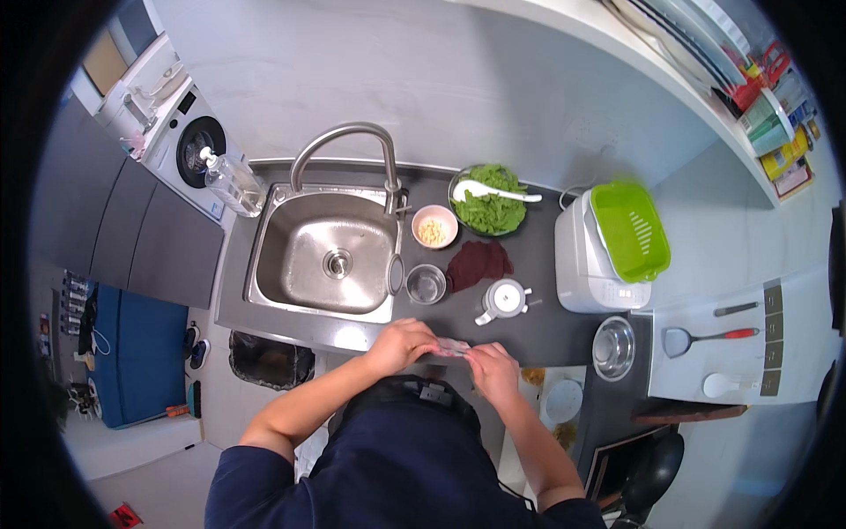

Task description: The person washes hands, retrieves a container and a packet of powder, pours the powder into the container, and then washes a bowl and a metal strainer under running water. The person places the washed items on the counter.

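Observation:
A small pink-and-clear plastic packet [452,347] is stretched between both hands at the counter's front edge. My left hand [400,347] pinches its left end, and my right hand [493,371] grips the right end. Beyond them stand a small clear bowl [426,284] and a white-lidded container [507,299] with a handle or spout. A dark red cloth [478,264] lies crumpled between these two and the bowls behind. At the back, a pale pink bowl [435,227] contains chopped pale pieces, perhaps garlic. A larger bowl of leafy greens [492,215] has a white spoon [496,193] resting across it.
To the left is a steel sink [330,254] with a curved faucet [344,129] and a pump bottle [232,185]. On the right stand a white appliance [581,264] topped by a green basket [631,231], and a metal bowl [613,348]. A lined bin [271,360] sits below the counter.

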Available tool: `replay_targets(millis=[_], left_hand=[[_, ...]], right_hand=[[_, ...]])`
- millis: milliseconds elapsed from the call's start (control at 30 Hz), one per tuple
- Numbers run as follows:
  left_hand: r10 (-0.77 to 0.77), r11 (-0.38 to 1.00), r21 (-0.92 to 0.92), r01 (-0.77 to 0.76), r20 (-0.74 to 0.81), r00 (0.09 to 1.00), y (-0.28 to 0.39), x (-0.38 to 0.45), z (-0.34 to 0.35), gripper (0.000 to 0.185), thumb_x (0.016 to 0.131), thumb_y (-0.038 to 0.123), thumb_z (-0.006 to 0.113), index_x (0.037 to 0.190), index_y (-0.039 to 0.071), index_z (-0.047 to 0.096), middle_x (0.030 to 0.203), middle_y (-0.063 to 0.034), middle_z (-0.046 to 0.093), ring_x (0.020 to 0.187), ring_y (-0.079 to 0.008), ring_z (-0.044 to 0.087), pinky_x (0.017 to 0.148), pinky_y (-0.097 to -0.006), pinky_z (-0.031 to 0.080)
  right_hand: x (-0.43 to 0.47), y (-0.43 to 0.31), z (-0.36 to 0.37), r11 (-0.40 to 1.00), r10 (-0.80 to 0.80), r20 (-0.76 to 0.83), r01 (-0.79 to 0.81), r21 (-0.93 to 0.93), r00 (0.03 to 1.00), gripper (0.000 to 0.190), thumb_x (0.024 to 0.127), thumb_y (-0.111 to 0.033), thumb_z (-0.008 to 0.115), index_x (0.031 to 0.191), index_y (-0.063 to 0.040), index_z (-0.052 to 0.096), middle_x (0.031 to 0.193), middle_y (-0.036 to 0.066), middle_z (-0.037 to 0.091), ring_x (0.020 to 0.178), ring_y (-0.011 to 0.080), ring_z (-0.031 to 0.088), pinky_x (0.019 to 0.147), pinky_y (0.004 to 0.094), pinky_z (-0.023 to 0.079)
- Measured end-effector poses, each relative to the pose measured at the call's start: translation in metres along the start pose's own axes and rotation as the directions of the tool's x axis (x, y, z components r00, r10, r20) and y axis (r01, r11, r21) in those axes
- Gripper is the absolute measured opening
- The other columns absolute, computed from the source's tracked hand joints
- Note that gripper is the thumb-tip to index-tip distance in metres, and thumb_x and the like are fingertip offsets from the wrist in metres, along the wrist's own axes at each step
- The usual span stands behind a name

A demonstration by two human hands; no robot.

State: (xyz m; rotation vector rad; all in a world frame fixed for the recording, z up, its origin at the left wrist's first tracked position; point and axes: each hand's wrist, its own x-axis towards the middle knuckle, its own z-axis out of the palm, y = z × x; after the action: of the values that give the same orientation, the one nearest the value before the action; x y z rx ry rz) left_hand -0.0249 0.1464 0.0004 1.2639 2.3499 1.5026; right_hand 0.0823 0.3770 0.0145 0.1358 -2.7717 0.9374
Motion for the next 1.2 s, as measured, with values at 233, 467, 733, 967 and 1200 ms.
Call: replay_targets(millis=[233, 467, 733, 967, 1200], left_hand=[[-0.016, 0.986, 0.166, 0.014, 0.015, 1.000, -0.008, -0.006, -0.007, 0.011, 0.081, 0.017, 0.077, 0.084, 0.009, 0.072, 0.086, -0.0052, 0.069, 0.080, -0.0268, 0.065, 0.072, -0.0363, 0.053], [-0.044, 0.974, 0.227, -0.015, 0.254, 0.966, -0.002, 0.010, -0.016, 0.016, 0.087, 0.025, 0.071, 0.086, 0.009, 0.070, 0.081, -0.0086, 0.063, 0.079, -0.0320, 0.064, 0.067, -0.0420, 0.051], [-0.048, 0.943, 0.332, -0.033, 0.234, 0.971, 0.062, 0.040, -0.063, 0.021, 0.089, 0.027, 0.071, 0.084, 0.007, 0.067, 0.079, -0.0088, 0.063, 0.075, -0.0323, 0.066, 0.063, -0.0430, 0.052], [-0.219, 0.975, 0.058, 0.212, 0.178, 0.959, 0.126, 0.076, -0.118, 0.013, 0.094, 0.018, 0.066, 0.099, 0.006, 0.066, 0.078, -0.0139, 0.067, 0.069, -0.0327, 0.067, 0.062, -0.0391, 0.052], [0.106, 0.926, -0.377, 0.031, 0.336, 0.936, 0.156, 0.109, -0.160, 0.037, 0.088, 0.011, 0.065, 0.125, 0.011, 0.063, 0.109, -0.0123, 0.062, 0.104, -0.0324, 0.061, 0.091, -0.0401, 0.048]], right_hand=[[0.016, 0.000, 0.003, 0.996, -0.066, 0.023, 0.067, -0.058, 0.998, 0.007, 0.081, -0.010, 0.073, 0.086, -0.008, 0.072, 0.086, 0.005, 0.067, 0.081, 0.0258, 0.063, 0.069, 0.0375, 0.053], [0.035, 0.004, -0.002, 0.983, -0.182, 0.119, 0.183, 0.003, 0.976, 0.007, 0.082, -0.011, 0.073, 0.087, -0.007, 0.072, 0.085, 0.006, 0.066, 0.082, 0.0265, 0.063, 0.071, 0.0378, 0.053], [0.063, -0.006, -0.043, 0.940, -0.102, 0.216, 0.022, 0.342, 0.971, 0.008, 0.088, -0.008, 0.070, 0.095, -0.003, 0.071, 0.091, 0.008, 0.067, 0.089, 0.0260, 0.064, 0.079, 0.0362, 0.052], [0.098, -0.020, -0.048, 0.421, 0.110, 0.299, -0.317, 0.850, 0.948, 0.011, 0.100, -0.007, 0.062, 0.103, 0.003, 0.065, 0.099, 0.005, 0.070, 0.090, 0.0068, 0.060, 0.082, 0.0264, 0.050], [0.131, -0.051, -0.045, -0.274, -0.145, 0.379, -0.405, 0.872, 0.914, 0.023, 0.103, -0.018, 0.056, 0.117, 0.001, 0.059, 0.104, 0.009, 0.067, 0.091, 0.0187, 0.066, 0.083, 0.0350, 0.055]])
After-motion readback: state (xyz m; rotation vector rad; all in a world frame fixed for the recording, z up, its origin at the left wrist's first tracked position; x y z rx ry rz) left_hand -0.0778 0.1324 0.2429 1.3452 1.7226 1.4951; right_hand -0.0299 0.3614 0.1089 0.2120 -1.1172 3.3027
